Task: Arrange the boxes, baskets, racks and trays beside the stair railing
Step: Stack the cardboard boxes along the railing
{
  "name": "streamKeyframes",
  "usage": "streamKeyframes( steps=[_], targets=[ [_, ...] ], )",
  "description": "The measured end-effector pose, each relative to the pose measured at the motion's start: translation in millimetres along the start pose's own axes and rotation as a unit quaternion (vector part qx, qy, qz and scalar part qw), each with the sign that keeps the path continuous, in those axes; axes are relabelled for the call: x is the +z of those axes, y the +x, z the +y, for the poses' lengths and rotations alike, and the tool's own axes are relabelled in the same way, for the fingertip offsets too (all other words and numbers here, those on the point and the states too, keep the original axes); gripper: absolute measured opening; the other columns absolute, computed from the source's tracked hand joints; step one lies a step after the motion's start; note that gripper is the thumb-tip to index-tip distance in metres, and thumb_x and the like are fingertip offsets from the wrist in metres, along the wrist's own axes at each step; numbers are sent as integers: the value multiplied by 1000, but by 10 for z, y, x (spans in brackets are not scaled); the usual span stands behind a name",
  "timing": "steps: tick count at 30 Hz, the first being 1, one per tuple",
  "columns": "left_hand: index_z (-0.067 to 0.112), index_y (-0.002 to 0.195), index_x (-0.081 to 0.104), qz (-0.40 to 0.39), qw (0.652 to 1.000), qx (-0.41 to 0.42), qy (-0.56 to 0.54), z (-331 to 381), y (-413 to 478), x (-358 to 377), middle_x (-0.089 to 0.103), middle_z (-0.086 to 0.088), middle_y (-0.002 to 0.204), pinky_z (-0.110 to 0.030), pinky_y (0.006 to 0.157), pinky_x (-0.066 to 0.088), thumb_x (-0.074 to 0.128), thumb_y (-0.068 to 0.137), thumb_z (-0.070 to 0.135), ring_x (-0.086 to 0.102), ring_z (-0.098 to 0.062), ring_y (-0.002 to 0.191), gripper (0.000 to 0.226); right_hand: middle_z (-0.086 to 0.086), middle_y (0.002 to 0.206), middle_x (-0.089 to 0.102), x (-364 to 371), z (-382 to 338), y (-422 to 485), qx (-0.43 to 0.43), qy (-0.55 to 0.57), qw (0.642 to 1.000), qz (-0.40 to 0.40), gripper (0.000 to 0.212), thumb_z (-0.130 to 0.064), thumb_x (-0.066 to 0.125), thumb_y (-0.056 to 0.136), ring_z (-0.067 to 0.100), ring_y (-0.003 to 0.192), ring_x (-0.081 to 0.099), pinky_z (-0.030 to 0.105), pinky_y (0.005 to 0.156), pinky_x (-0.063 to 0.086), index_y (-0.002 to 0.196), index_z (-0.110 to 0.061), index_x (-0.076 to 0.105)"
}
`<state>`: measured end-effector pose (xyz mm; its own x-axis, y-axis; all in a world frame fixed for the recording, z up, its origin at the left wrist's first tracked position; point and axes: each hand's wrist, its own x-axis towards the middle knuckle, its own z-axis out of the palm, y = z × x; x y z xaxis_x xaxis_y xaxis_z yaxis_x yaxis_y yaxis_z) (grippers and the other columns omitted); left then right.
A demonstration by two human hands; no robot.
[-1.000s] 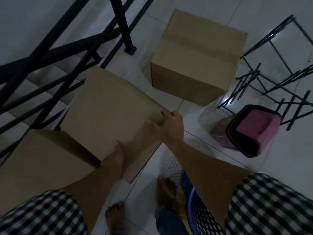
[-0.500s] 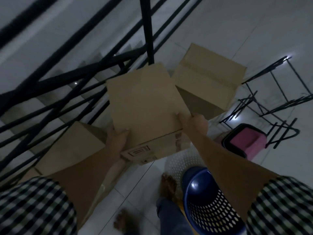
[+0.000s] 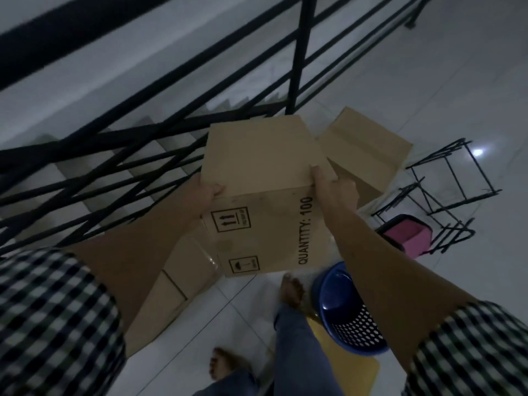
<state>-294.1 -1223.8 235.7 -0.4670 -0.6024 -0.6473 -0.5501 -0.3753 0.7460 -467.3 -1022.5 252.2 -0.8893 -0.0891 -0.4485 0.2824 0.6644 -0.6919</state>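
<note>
Beside black metal stair railing [image 3: 297, 67]: brown printed cardboard box [image 3: 265, 178], held aloft; left hand [image 3: 207, 192] grips its left edge, right hand [image 3: 334, 187] its right; railing directly ahead.

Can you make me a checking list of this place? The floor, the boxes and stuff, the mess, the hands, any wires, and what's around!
Surface: pale glossy tiled floor, dimly lit.
Job's things: held box, printed "QUANTITY: 100", up in the air; far box and near box on the floor; blue basket; pink tub; black wire rack beside the tub.
Clutter: flat yellow thing by the blue basket, too unclear to name.
Hands: left hand grips the held box's left side; right hand grips its right side.
Cables: nothing seen.
Surroundings: black stair railing, stairs descending behind it.
</note>
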Motion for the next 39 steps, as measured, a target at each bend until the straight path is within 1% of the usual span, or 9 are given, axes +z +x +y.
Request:
streamKeyframes(
  steps=[3,6,13,18,22,24,27,33,39],
  targets=[
    [22,137,43,50,999,-10,-15,-93,-351,-370,64,-1,107,-44,74,58,60,95,22,66,-26,91,45,9,108,66,161,-117,-430,-26,-1,1000,1,69,-64,60,83,26,90,56,32,76,43,122,-7,65],
    [23,144,38,77,996,-14,-42,-358,-670,-774,61,-4,120,-47,80,58,62,95,25,65,-27,98,54,10,111,66,358,-164,-870,-66,-13,998,-20,63,-60,58,87,22,84,50,31,74,41,123,-8,65],
    [26,147,35,160,979,-58,-115,-1178,-1286,-1634,59,-5,124,-52,89,54,67,90,36,63,-30,100,66,-1,89,64,961,-196,-1804,-149,-51,984,-85,43,-56,56,87,20,81,62,33,73,50,103,-17,69],
    [24,146,36,209,966,-45,-145,-1538,-1663,-2149,60,-6,124,-47,83,57,67,90,32,65,-27,96,65,-6,76,59,1375,-125,-2306,-177,-68,973,-130,34,-53,56,89,13,69,58,28,63,44,90,-20,64],
    [25,148,36,262,952,-42,-151,-1764,-1865,-2490,59,-5,129,-41,77,60,73,85,32,66,-25,97,74,-2,82,63,1678,-10,-2567,-175,-64,968,-170,42,-54,58,89,15,72,59,25,58,38,99,-14,69],
    [25,149,36,277,946,-47,-162,-1906,-1959,-2591,58,-5,129,-43,83,58,74,84,31,65,-25,100,75,0,89,64,1833,79,-2645,-165,-67,964,-198,43,-52,58,90,19,79,60,25,57,36,104,-13,69],
    [22,147,40,313,934,-49,-164,-2136,-2069,-2654,59,-4,128,-46,92,54,74,85,25,63,-25,105,70,-4,88,57,2052,251,-2729,-150,-81,956,-240,33,-49,59,93,18,84,56,28,62,36,102,-18,63],
    [23,149,37,372,920,-34,-119,-2318,-2176,-2668,57,-3,133,-43,95,52,73,84,27,60,-23,111,74,5,110,67,2347,614,-2712,-54,-69,954,-287,51,-56,65,86,25,96,62,43,88,54,118,-15,65],
    [28,151,31,406,914,6,-18,-2045,-2004,-2472,56,-1,126,-25,76,49,67,86,25,58,-17,103,75,7,123,63,2441,649,-2443,-31,-63,943,-324,60,-54,57,94,26,101,59,41,90,51,139,-13,54]
  ],
)
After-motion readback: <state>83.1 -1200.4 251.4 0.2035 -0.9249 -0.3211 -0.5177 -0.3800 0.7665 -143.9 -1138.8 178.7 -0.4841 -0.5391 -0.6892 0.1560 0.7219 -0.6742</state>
